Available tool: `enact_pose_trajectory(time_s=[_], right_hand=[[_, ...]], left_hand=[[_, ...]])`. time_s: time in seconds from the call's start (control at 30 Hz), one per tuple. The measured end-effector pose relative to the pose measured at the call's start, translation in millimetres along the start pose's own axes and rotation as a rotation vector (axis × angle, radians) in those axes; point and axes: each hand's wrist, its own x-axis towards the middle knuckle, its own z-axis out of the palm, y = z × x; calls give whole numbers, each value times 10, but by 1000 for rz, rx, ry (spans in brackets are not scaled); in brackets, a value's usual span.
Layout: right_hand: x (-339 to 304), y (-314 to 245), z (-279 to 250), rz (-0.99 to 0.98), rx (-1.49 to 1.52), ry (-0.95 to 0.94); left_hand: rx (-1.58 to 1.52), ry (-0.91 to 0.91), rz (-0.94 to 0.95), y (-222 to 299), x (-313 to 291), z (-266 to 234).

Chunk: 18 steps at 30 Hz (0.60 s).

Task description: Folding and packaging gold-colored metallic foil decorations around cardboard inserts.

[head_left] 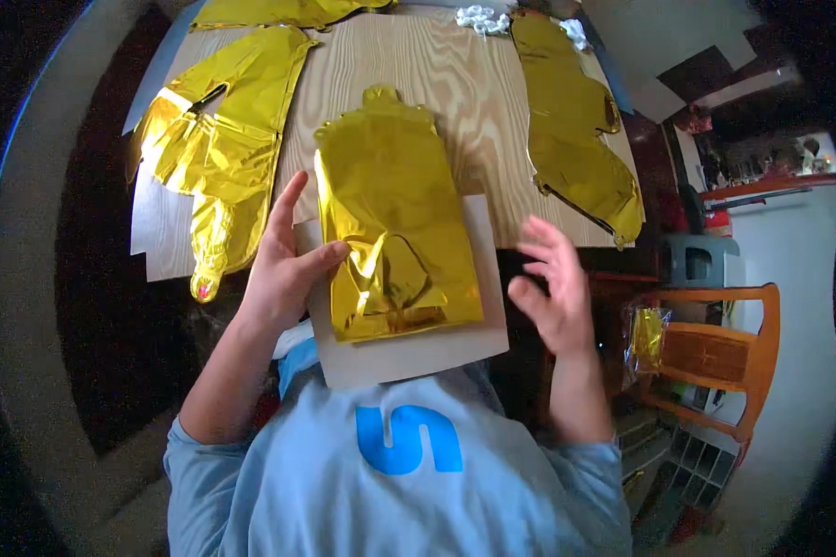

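A folded gold foil balloon (390, 195) lies over a pale sheet of card (418, 357) in front of my chest, its narrow tabbed end pointing away from me. My left hand (283, 269) grips the near left side, with the thumb pressed on the foil and one finger stretched upward. The rest of those fingers are hidden behind. On the right, my right hand (555, 292) is off the card, holding nothing, with its fingers apart. Creases and bright reflections show on the lower part of the foil.
More flat gold foil balloons lie on the wood-grain table: one at left (228, 130), one at right (571, 121), one along the far edge (279, 11). White crumpled bits (481, 19) sit at the back. A wooden chair (715, 357) with a clear-wrapped gold packet (648, 336) stands to the right.
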Motion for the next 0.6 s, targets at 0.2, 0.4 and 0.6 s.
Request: enact_pose_trajectory(time_s=[0.2, 0.4, 0.6], right_hand=[[539, 19, 248, 138, 523, -205], [629, -134, 255, 156, 561, -314], [603, -153, 281, 133, 488, -293]], left_hand=[[43, -102, 122, 11, 52, 161], [240, -145, 181, 62, 13, 103], [233, -144, 225, 106, -2, 102]])
